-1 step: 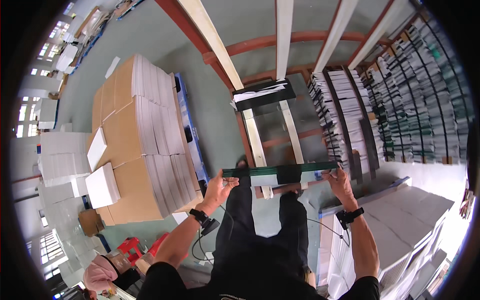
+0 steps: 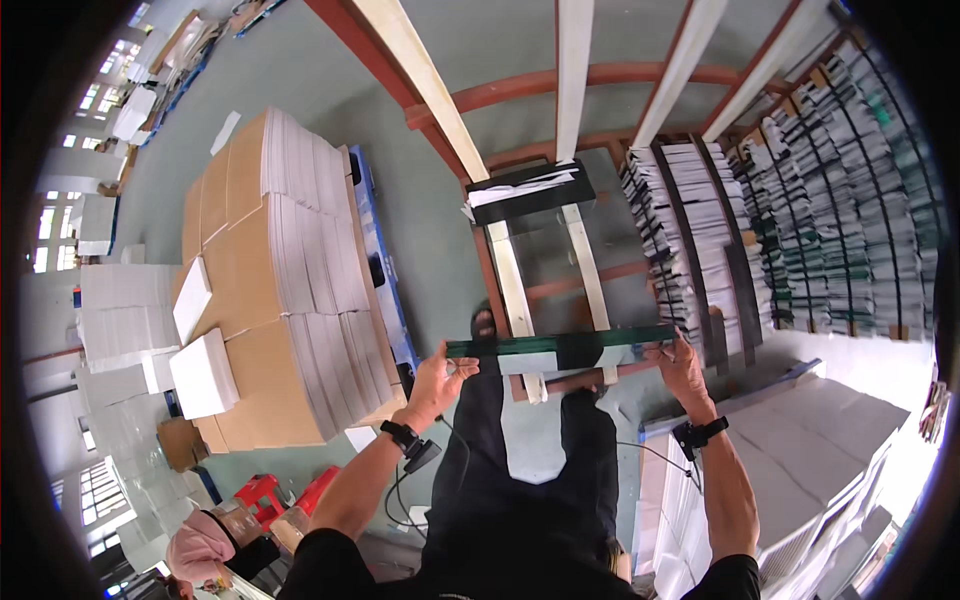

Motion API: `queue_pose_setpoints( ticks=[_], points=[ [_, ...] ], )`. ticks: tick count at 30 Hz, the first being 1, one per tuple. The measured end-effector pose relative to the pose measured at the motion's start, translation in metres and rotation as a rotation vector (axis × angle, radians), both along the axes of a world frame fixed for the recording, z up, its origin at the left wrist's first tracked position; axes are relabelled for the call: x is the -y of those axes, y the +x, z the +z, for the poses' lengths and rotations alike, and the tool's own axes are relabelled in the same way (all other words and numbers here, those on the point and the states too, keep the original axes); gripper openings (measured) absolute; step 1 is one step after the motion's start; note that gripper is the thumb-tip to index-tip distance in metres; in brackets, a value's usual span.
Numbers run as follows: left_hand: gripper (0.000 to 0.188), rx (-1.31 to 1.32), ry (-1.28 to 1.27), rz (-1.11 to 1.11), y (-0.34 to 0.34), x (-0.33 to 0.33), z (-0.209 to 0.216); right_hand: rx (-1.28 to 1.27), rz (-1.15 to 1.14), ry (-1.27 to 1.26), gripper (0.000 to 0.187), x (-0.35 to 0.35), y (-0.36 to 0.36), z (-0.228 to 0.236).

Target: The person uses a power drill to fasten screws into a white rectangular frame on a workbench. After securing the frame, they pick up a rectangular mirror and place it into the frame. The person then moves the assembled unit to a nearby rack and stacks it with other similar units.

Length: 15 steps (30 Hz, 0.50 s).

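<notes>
Held level in front of my legs is a long glass pane stack (image 2: 560, 342) with dark green edges, perhaps several panes together. My left hand (image 2: 437, 383) grips its left end, thumb and fingers closed around the edge. At the other end my right hand (image 2: 683, 374) grips it the same way. Both wrists wear black straps with a small device and cable. Beyond the glass, pale padded bars (image 2: 510, 275) lie on a red metal rack (image 2: 480, 255). A black block (image 2: 530, 192) with white paper strips on top rests across the bars.
Tall stacks of cardboard sheets (image 2: 240, 270) stand on a blue pallet (image 2: 385, 265) at left. On the right are bundled sheets with paper between (image 2: 700, 225) and larger strapped stacks (image 2: 840, 200). White-covered stacks (image 2: 800, 430) sit near right. A person in pink (image 2: 200, 550) is at lower left.
The view has shifted very slightly, and my left foot shows a little more beyond the glass. Both hands keep their hold.
</notes>
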<state>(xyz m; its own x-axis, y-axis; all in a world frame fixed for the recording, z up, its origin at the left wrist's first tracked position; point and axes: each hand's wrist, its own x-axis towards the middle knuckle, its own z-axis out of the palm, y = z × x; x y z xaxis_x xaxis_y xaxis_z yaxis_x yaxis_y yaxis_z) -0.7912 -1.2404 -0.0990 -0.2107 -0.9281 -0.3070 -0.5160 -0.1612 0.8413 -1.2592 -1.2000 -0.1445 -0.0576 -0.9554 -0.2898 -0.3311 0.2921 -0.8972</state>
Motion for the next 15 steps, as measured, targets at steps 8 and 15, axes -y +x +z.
queue_pose_setpoints(
  ticks=[8, 15],
  points=[
    [0.029, 0.033, 0.030, 0.016, 0.002, 0.108, -0.153, -0.111, 0.198, -0.194, 0.060, 0.117, 0.003, -0.160],
    [0.027, 0.035, -0.069, 0.112, -0.011, 0.188, -0.273, -0.143, 0.146, -0.202, 0.034, 0.228, 0.017, -0.246]
  ],
)
